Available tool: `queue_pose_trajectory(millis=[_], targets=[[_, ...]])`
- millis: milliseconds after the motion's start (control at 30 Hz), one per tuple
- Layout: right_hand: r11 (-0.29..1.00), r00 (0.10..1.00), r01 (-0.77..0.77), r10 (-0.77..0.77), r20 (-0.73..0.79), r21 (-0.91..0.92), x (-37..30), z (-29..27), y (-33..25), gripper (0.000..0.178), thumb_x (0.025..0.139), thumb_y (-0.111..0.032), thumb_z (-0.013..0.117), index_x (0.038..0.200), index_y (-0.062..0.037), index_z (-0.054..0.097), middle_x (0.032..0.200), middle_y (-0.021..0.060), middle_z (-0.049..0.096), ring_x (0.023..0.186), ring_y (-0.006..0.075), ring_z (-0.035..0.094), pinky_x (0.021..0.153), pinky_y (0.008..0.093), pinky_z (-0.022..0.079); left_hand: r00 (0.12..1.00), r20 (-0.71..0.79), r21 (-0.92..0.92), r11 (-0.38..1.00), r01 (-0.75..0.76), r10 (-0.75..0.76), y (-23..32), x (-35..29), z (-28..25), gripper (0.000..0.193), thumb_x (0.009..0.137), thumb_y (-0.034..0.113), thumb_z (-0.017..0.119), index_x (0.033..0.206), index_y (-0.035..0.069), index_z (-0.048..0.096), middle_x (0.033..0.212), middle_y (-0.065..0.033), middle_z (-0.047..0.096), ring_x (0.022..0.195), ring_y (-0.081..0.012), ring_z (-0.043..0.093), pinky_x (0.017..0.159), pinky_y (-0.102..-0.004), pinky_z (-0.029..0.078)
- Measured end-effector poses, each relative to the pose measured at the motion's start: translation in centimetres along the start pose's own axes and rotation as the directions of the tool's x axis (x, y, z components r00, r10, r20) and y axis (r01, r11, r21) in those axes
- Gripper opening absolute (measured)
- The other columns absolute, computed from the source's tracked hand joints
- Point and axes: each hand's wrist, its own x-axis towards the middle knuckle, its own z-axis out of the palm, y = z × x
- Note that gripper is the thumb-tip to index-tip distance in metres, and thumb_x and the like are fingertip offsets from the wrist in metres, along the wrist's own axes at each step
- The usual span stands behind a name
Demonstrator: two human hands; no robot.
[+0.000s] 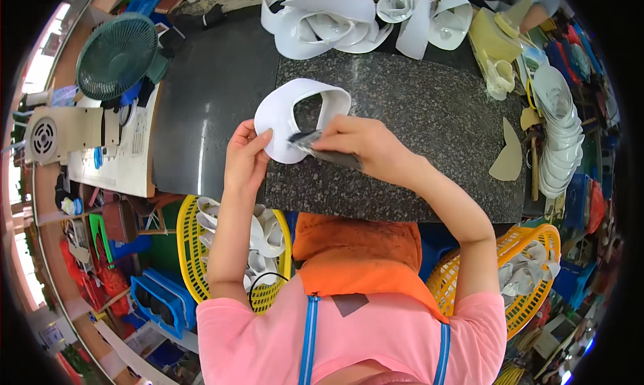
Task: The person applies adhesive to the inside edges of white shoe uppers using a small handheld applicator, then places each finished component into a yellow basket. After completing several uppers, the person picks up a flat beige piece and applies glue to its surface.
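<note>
My left hand (pixel 249 150) pinches the left edge of a white shoe upper (pixel 278 137), thumb on top. The piece is smooth and curved, with a large opening through which the dark tabletop shows. It is held over the front-left part of a speckled black stone slab (pixel 422 130). My right hand (pixel 359 141) is closed around a dark, flat hand tool (pixel 339 158). The tool's dark tip is at the upper's lower right edge, beside the opening. Motion blurs the tool, so its exact kind cannot be made out.
More white uppers (pixel 329 23) lie along the far edge, and a nested stack (pixel 562 137) stands at right. A beige cut piece (pixel 508 153) lies near the slab's right side. Yellow baskets (pixel 188 251) of white pieces flank me. A green fan (pixel 117 56) stands far left.
</note>
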Motion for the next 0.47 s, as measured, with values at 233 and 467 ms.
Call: queue_pose_trajectory(millis=[233, 467], targets=[[0.876, 0.999, -0.048, 0.044, -0.02, -0.479, -0.7, -3.0, -0.8, 0.027, 0.066, 0.002, 0.061, 0.092, -0.0047, 0.06, 0.088, 0.0075, 0.055, 0.083, 0.0275, 0.056, 0.069, 0.0365, 0.048, 0.998, -0.045, -0.164, 0.986, 0.042, -0.05, -0.1, -0.6, -0.5, 0.021, 0.083, -0.004, 0.058, 0.102, 0.0, 0.053, 0.099, -0.0098, 0.059, 0.09, -0.0175, 0.061, 0.081, -0.0317, 0.054], [0.82, 0.843, -0.495, 0.533, -0.069, 0.287, 3.8, -1.4, -2.1, 0.031, 0.079, -0.009, 0.065, 0.109, -0.0056, 0.061, 0.114, 0.011, 0.06, 0.1, 0.0143, 0.06, 0.078, 0.0282, 0.049, 0.999, -0.001, -0.079, 0.996, 0.041, -0.042, -0.6, -1.8, -1.2, 0.024, 0.082, -0.001, 0.06, 0.105, 0.002, 0.052, 0.099, -0.0105, 0.059, 0.091, -0.0183, 0.062, 0.079, -0.0311, 0.055]])
